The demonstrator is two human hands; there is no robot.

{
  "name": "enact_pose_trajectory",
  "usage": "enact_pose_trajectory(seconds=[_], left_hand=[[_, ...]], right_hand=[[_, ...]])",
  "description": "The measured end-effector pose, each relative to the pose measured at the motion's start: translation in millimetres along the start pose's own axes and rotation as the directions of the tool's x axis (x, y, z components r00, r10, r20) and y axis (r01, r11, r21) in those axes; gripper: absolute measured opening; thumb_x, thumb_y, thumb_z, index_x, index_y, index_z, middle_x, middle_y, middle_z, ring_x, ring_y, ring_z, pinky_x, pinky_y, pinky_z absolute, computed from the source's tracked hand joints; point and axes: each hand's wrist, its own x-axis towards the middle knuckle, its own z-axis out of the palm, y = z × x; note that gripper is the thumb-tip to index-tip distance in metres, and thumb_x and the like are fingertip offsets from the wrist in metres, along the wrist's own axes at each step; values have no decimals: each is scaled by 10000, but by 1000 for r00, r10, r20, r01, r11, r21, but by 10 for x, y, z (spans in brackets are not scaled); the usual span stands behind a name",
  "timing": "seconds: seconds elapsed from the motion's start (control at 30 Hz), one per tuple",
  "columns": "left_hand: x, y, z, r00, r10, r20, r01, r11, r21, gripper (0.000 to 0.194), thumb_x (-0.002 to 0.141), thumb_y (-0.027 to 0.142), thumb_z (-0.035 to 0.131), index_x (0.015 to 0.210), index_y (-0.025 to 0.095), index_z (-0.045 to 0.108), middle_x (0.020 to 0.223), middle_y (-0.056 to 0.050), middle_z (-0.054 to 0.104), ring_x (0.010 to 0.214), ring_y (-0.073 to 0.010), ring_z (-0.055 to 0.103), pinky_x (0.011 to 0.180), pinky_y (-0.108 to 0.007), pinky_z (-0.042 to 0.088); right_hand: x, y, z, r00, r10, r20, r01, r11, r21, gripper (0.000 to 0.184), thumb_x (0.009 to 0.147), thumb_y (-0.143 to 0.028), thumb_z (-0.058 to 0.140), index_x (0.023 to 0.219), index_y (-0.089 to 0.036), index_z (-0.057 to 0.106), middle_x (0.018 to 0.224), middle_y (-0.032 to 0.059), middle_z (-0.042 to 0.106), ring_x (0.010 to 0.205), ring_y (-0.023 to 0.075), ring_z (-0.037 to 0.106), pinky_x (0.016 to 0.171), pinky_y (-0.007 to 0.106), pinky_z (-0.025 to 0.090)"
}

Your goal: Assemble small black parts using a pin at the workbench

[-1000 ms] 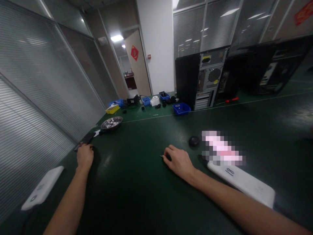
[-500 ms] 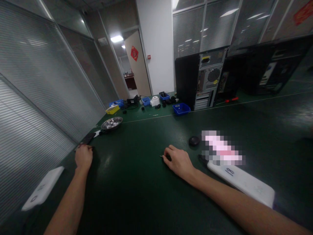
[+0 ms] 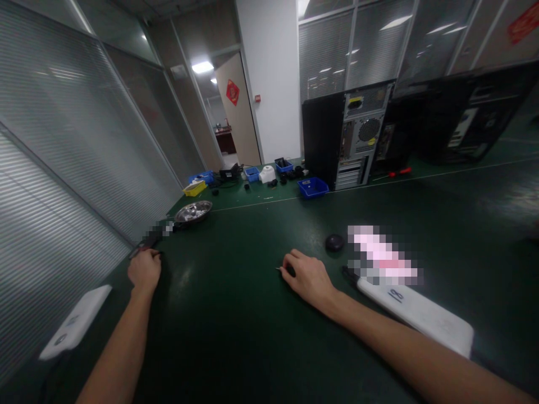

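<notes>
At the table's left edge my left hand (image 3: 144, 268) is closed, its fingers curled beside a dark flat object (image 3: 148, 242) that is partly blurred out. What those fingers hold, if anything, is hidden. My right hand (image 3: 309, 279) rests on the green table (image 3: 227, 314) near the middle, closed in a pinch. A short thin pointed tip (image 3: 278, 268) sticks out past its fingertips; the rest of that thing is covered by the hand. Behind the right hand lies a round black object (image 3: 334, 242), apart from it.
A white power bank-like block marked 18 (image 3: 421, 314) lies by my right forearm, a pixelated pink item (image 3: 381, 255) behind it. Another white block (image 3: 76, 322) is at left. Farther back are a metal dish (image 3: 193, 212), a blue bin (image 3: 313, 188) and a computer tower (image 3: 322, 143).
My left hand has shifted very slightly left, staying at the same dark object. My right hand keeps its place and its pinch.
</notes>
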Motion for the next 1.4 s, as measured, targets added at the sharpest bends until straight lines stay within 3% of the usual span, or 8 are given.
enact_pose_trajectory(seconds=[0.23, 0.43, 0.47, 0.53, 0.63, 1.03, 1.2, 1.4], left_hand=[[-77, 263, -196, 999, -6, -41, -1, 987, -159, 378, 952, 359, 519, 1154, 147, 758, 1144, -194, 731, 1062, -383, 659, 874, -461, 505], [-646, 1315, -220, 933, 360, -14, -332, 844, -420, 343, 973, 449, 567, 1197, 254, 739, 1165, -46, 748, 951, -206, 688, 848, -301, 530], [-831, 1520, -200, 891, 453, 8, -392, 780, -487, 334, 978, 453, 567, 1201, 267, 732, 1161, -30, 746, 898, -179, 689, 796, -276, 538], [-1209, 1882, -171, 704, 709, 47, -452, 497, -741, 314, 985, 404, 583, 1191, 215, 725, 1151, -65, 738, 829, -164, 678, 740, -277, 542], [-1615, 2207, -185, 527, 850, -9, -463, 278, -842, 214, 983, 328, 609, 1071, 200, 757, 1084, -69, 739, 879, -164, 670, 795, -292, 532], [-1677, 2206, -264, 524, 851, 12, -510, 325, -796, 239, 967, 280, 641, 1181, 211, 720, 1016, -53, 703, 835, -156, 609, 741, -281, 475], [-1696, 2211, -293, 453, 892, 0, -516, 262, -815, 235, 976, 282, 628, 1178, 222, 735, 1147, -67, 696, 962, -173, 635, 848, -315, 516], [-1690, 2200, -280, 455, 889, -58, -483, 192, -854, 193, 978, 247, 631, 1105, 228, 775, 1104, -60, 727, 1030, -185, 666, 953, -344, 518]], right_hand=[[9, 8, 19, 1000, 10, 2, -10, 1000, -7, 178, 999, -370, 560, 976, -230, 667, 1026, 21, 654, 753, 137, 627, 620, 261, 406], [11, -3, 21, 1000, 15, -5, -16, 1000, -18, 163, 997, -357, 558, 971, -232, 659, 1015, 17, 653, 744, 134, 618, 612, 263, 380], [9, -9, 21, 1000, 16, -9, -17, 1000, -22, 161, 998, -353, 554, 972, -232, 656, 1010, 16, 652, 744, 134, 616, 615, 266, 375], [4, -21, 26, 999, 23, -23, -24, 999, -31, 158, 1001, -347, 543, 980, -234, 650, 1002, 16, 651, 750, 138, 612, 625, 273, 364], [0, -36, 37, 998, 35, -49, -37, 998, -41, 158, 999, -360, 544, 978, -235, 639, 998, 13, 648, 757, 145, 606, 632, 282, 347], [9, -40, 30, 998, 4, -60, -4, 1000, -2, 145, 997, -356, 555, 997, -246, 649, 1001, 3, 642, 734, 125, 587, 626, 267, 340], [7, -25, 41, 999, -33, -43, 34, 999, 20, 141, 986, -355, 576, 988, -243, 662, 990, 6, 640, 751, 132, 594, 624, 261, 347], [16, -13, 48, 996, -79, -37, 81, 995, 58, 147, 1000, -350, 559, 1012, -241, 656, 1004, 6, 639, 747, 126, 593, 655, 259, 382]])
